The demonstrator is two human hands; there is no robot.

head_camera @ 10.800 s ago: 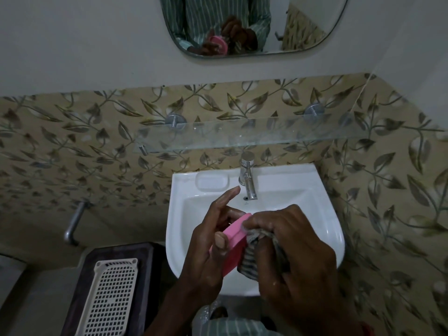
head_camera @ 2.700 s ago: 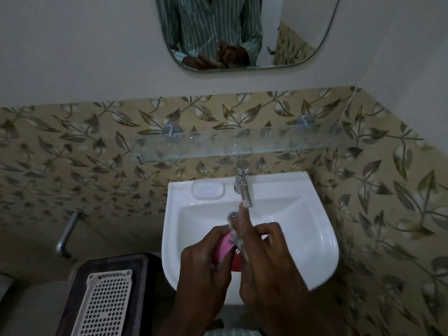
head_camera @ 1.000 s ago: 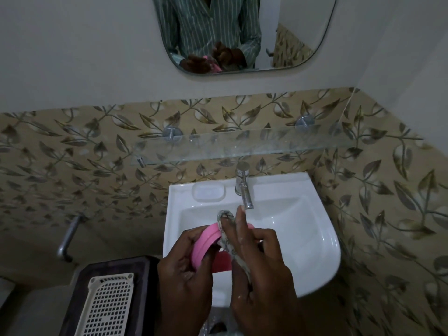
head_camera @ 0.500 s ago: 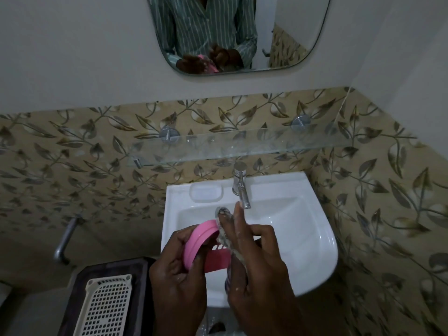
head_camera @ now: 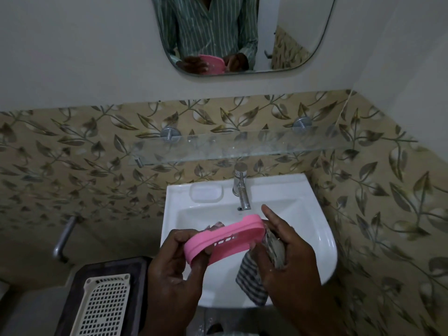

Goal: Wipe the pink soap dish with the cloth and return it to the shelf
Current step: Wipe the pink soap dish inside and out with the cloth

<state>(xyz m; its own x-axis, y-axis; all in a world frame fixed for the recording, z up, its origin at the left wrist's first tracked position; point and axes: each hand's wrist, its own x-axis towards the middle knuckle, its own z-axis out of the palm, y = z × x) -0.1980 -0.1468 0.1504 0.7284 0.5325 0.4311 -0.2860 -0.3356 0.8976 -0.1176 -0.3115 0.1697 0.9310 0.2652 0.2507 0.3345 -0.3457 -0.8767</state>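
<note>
- You have one pink soap dish [head_camera: 224, 238], one striped cloth [head_camera: 252, 280], one glass shelf [head_camera: 242, 146], one white basin [head_camera: 315, 214] with one tap [head_camera: 241, 187], one mirror [head_camera: 242, 35] and one cream perforated tray [head_camera: 104, 306] at the near left.
- Your soap dish is an oval of pink plastic with a raised rim band and a row of small slots in its side; it is tilted, its far right end higher.
- You hold it in the air above the basin, below and nearer than the shelf.
- Your left hand [head_camera: 174, 270] is clamped on the dish's near left end, thumb on top.
- Your right hand [head_camera: 288, 258] is closed around the bunched cloth at the dish's right end, forefinger stretched out toward the tap; a cloth tail hangs below.
- The mirror reflects your dish between both hands.
</note>
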